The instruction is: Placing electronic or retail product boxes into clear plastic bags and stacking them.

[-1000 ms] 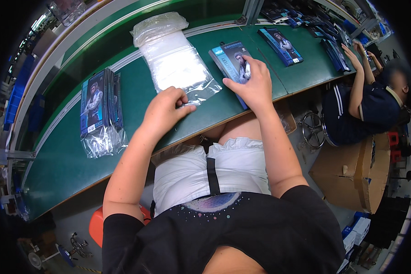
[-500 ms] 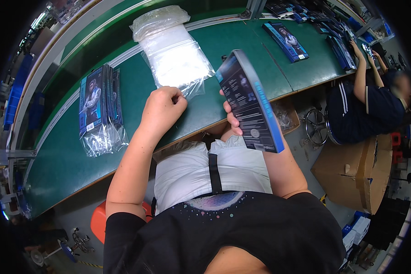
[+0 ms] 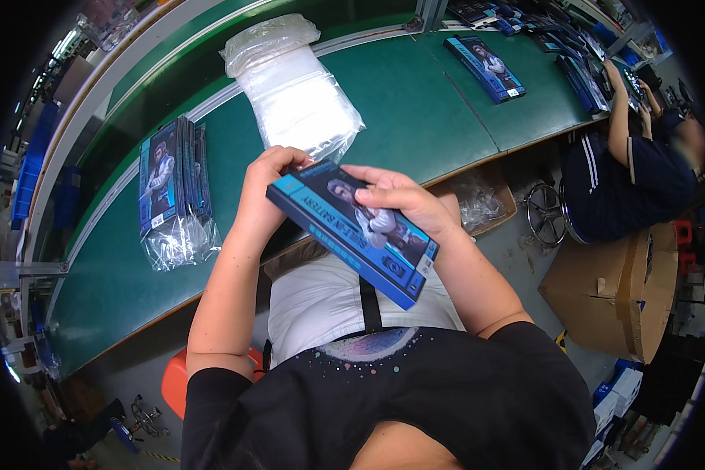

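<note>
in both hands, flat blue box [image 3: 356, 231]

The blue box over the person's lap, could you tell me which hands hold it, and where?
Both: the left hand grips the blue box at its far upper end, and the right hand lies across its printed face.

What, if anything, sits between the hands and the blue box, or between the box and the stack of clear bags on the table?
Nothing visible. The left hand and right hand both grip the blue box directly, above the lap. The stack of clear bags lies just beyond on the green table, with no object between.
</note>
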Demonstrator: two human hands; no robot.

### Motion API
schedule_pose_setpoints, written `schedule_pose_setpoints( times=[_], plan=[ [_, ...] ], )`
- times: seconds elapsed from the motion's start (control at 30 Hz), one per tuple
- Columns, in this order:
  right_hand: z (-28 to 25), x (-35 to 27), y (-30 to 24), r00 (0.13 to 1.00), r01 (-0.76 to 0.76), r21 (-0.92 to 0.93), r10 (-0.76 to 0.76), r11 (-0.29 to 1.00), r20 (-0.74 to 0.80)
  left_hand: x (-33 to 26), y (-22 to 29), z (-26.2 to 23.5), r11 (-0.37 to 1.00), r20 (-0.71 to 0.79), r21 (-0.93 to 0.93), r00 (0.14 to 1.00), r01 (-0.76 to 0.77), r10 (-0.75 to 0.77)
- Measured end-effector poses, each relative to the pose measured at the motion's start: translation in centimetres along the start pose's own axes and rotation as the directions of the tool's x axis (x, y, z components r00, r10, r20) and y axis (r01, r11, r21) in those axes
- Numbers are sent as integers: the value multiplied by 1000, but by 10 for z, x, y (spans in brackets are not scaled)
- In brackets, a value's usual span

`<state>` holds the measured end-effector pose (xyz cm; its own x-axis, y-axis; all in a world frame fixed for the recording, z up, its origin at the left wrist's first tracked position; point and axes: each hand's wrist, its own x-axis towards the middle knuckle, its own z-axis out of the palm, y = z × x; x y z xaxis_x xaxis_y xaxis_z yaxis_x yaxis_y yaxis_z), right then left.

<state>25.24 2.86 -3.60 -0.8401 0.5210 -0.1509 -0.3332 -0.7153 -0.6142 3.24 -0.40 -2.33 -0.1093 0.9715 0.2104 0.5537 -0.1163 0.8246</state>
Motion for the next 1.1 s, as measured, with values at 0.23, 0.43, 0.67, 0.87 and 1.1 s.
schedule_pose_setpoints(
  times=[0.23, 0.43, 0.67, 0.87, 1.1],
  plan=[
    [1, -11, -10, 985, 67, -255, -104, 965, -135, -4, 7, -18, 903, 72, -246, 936, 352, -346],
    [4, -13, 0, 927, 164, -437, -290, 884, -237, -13, 9, -15, 941, 145, -151, 948, 304, -283],
    [5, 0, 28, 772, 225, -791, -599, 568, -210, -20, 35, -15, 935, 71, 258, 970, -242, 231],
    [19, -3, 20, 861, 290, -618, -482, 731, -165, -29, 41, -12, 886, 177, 331, 944, -324, 279],
    [17, -9, 19, 895, 271, -521, -411, 810, -174, -30, 32, -23, 932, 83, 357, 996, -59, 32]
  ],
)
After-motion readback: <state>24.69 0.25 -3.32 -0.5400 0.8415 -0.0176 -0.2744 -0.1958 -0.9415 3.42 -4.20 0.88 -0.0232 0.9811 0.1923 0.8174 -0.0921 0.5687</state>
